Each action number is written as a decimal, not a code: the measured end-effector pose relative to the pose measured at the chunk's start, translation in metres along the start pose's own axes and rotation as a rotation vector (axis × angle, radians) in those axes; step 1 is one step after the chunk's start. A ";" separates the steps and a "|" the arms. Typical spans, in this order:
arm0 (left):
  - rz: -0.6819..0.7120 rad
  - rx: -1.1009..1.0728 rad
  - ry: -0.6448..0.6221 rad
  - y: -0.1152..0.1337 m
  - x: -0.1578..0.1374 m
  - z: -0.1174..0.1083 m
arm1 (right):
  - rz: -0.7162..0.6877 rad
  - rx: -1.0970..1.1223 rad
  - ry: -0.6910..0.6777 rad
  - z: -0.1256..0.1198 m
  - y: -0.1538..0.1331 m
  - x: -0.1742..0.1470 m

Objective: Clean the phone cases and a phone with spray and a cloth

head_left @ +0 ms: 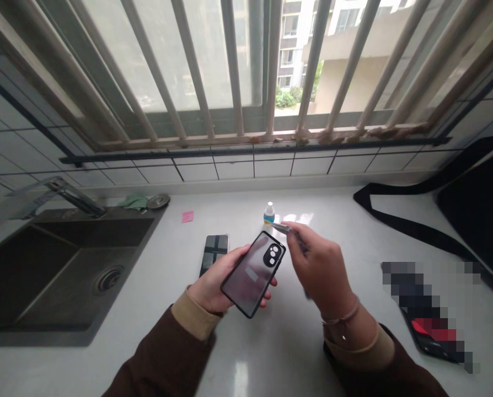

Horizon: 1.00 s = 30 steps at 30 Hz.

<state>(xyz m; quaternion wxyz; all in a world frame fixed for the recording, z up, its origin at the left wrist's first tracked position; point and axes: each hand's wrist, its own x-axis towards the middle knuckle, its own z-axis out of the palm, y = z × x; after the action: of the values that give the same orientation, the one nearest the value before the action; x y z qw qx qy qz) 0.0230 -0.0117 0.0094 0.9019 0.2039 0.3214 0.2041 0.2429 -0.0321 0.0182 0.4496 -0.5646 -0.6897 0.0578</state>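
Note:
My left hand (215, 281) grips a phone case (246, 289) by its long edges, fingers curled beneath it. The case has a see-through greyish back, a black rim and a black camera surround, and it is tilted. In my right hand (319, 262) is a slim grey metal tool with a pointed tip (280, 226), held just above the case's upper right corner; the fingers hide much of it. Behind the case stands a small white bottle (269, 212) with a blue and yellow label. A dark phone (215, 248) lies on the counter, partly covered by my left hand.
A dark sink (81, 259) with a chrome faucet (70, 196) is at the left. Beside it are a green cloth (134, 202) and a metal strainer (158, 201). A pink sticky note (187, 216) lies on the counter. A black bag (478, 193) with its strap and a partly blurred-out dark item (430, 339) are at right.

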 end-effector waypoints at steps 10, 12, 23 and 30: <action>0.197 -0.183 0.126 0.000 0.010 0.003 | -0.515 0.235 -0.509 0.022 -0.010 -0.015; 0.222 -0.202 0.169 0.001 0.010 0.006 | -0.502 0.327 -0.575 0.013 -0.015 -0.014; 0.183 -0.073 0.029 0.004 0.001 0.003 | 0.070 0.362 -0.225 -0.010 -0.012 0.003; 0.028 -0.015 -0.032 -0.001 -0.002 0.003 | -0.130 0.077 -0.039 0.009 0.004 0.001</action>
<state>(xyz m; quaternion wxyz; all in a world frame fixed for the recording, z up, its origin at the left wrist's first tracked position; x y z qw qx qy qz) 0.0240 -0.0142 0.0114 0.9056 0.2048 0.3023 0.2157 0.2395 -0.0262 0.0105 0.4603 -0.4998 -0.7307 0.0662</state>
